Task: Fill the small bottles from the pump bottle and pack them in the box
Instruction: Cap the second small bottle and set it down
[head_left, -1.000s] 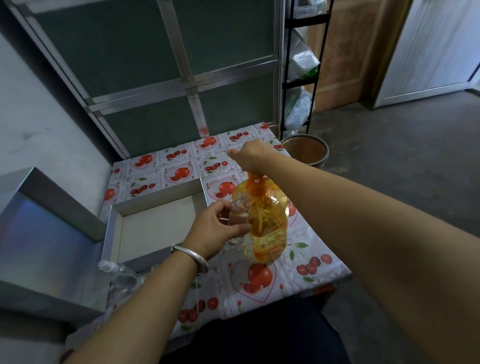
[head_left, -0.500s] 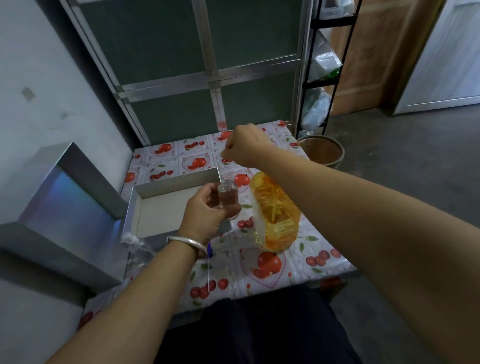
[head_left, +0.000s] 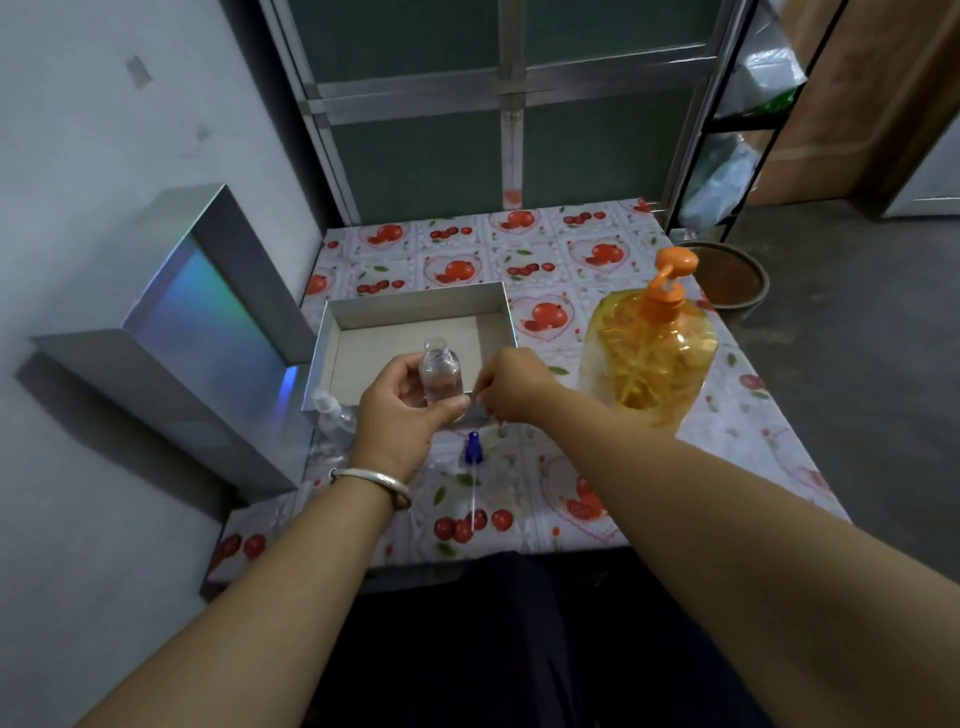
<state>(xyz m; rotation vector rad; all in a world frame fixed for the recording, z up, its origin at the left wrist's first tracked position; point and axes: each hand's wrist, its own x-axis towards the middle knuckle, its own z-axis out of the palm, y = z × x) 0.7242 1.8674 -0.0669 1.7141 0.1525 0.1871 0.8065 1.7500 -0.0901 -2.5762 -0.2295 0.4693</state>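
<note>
the left hand (head_left: 402, 410) grips a small clear bottle (head_left: 441, 374) upright, fingers curled round its lower half and thumb across the front, holding it above the near wall of the open box (head_left: 415, 306). the bottle's neck is uncapped; whether it holds any liquid is hard to judge – the glass looks clear, with perhaps a little at the bottom, so i would call it barely filled or not filled at all. the right hand (head_left: 511, 387) sits just beside the bottle with fingers curled as if pinching something thin; what it pinches, if anything, is too small to tell, so its grip stays uncertain. the pump bottle (head_left: 647, 345), orange-capped and largely full of yellow liquid, stands on the tablecloth (head_left: 571, 249) to the right, apart from both hands. a blue spray cap (head_left: 472, 449) with its thin dip tube lies on the cloth just below the hands, most likely the one for this bottle. another clear bottle (head_left: 332, 413) with a pale top lies at the box's near left corner, outside it. the box floor appears bare, and its lid (head_left: 208, 322) leans against the wall to the left. so by my reading nothing is packed yet – capping this bottle, dealing with the other one, placing them in the box and probably closing the lid all remain to be done.
</note>
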